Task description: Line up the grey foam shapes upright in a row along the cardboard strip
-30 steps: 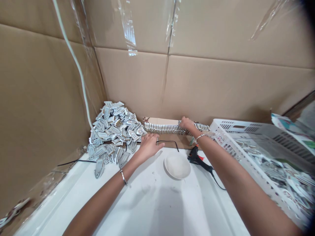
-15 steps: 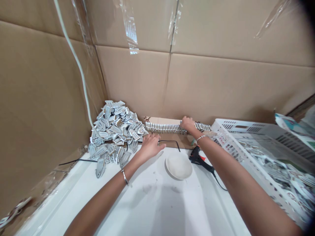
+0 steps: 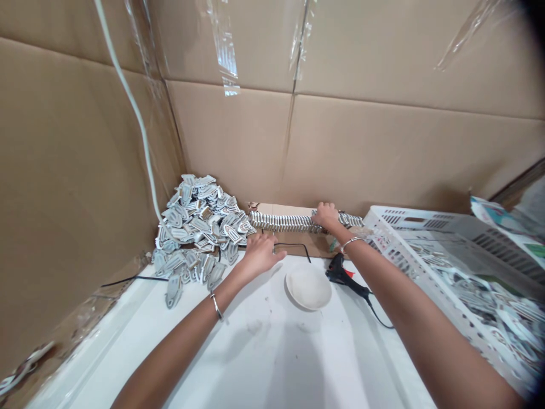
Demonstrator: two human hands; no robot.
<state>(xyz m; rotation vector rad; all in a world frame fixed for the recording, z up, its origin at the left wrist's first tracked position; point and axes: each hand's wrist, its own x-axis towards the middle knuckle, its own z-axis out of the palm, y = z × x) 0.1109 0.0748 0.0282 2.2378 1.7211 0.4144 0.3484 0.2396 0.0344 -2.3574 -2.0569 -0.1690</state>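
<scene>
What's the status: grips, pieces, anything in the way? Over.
Right-hand grip on row of pieces. Left-hand grip open beside heap. Bowl, glue gun nearby, visibly blocking neither.

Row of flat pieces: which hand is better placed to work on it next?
Probably the right: the right hand is on the row, while the left hand sits in front of it, beside the loose pile.
</scene>
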